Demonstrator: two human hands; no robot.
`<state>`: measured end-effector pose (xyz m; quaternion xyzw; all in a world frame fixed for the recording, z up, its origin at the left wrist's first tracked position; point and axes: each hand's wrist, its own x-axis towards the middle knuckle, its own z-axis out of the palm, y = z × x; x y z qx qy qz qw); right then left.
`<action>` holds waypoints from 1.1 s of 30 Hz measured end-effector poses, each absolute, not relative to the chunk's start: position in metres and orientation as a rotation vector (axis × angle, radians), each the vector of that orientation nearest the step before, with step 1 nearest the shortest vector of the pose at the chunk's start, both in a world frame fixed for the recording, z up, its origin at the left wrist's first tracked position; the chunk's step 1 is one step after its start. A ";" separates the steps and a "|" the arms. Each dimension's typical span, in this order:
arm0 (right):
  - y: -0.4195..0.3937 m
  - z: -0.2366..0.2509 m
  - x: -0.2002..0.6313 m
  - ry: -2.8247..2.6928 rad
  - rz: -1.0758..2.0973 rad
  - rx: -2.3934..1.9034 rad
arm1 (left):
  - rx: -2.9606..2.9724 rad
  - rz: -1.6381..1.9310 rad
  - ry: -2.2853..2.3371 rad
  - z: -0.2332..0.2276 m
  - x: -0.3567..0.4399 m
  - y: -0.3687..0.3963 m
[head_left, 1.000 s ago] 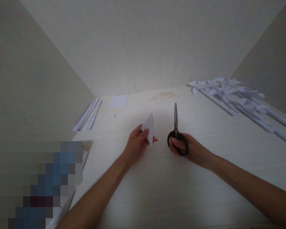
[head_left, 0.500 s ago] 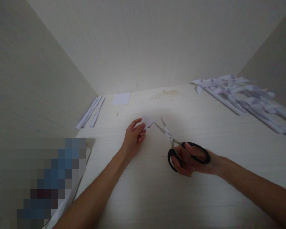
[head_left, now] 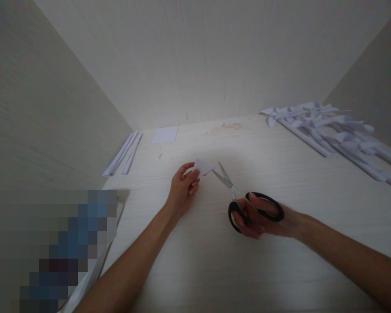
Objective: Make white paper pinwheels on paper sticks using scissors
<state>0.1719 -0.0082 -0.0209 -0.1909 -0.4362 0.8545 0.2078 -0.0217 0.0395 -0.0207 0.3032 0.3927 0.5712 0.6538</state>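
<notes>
Between the thumb and fingers of my left hand (head_left: 184,187) is a small folded-looking piece of white paper (head_left: 204,166), its pointed corner toward the right. My right hand (head_left: 256,219) is closed through the black handles of a pair of scissors (head_left: 230,184). The blades are parted and point up and left, with one tip close to the paper's corner. Whether that tip touches the paper I cannot tell.
Several rolled paper sticks (head_left: 127,152) and a flat white paper square (head_left: 164,134) lie at the back left. Paper pinwheel shapes on rolled sticks (head_left: 329,134) are piled at the right. Walls enclose the pale table (head_left: 195,265). A pixelated area covers the lower left.
The scissors and my right hand have shifted slightly left, and the blades have closed a little. My left hand keeps its hold on the paper, almost in place.
</notes>
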 end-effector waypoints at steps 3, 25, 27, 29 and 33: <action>-0.009 -0.020 0.172 -1.247 2.345 -0.574 | 0.721 1.297 0.905 -0.018 -0.020 0.038; -0.020 -0.014 0.152 -1.702 1.918 -0.818 | 0.392 1.230 0.744 -0.006 -0.002 0.020; -0.021 -0.013 0.152 -1.704 1.908 -0.801 | 0.492 1.229 0.738 -0.006 0.000 0.018; -0.022 -0.013 0.152 -1.697 1.902 -0.775 | 0.558 1.254 0.754 -0.007 0.000 0.018; -0.023 -0.014 0.152 -1.655 1.897 -0.720 | 0.644 1.255 0.800 -0.008 -0.002 0.020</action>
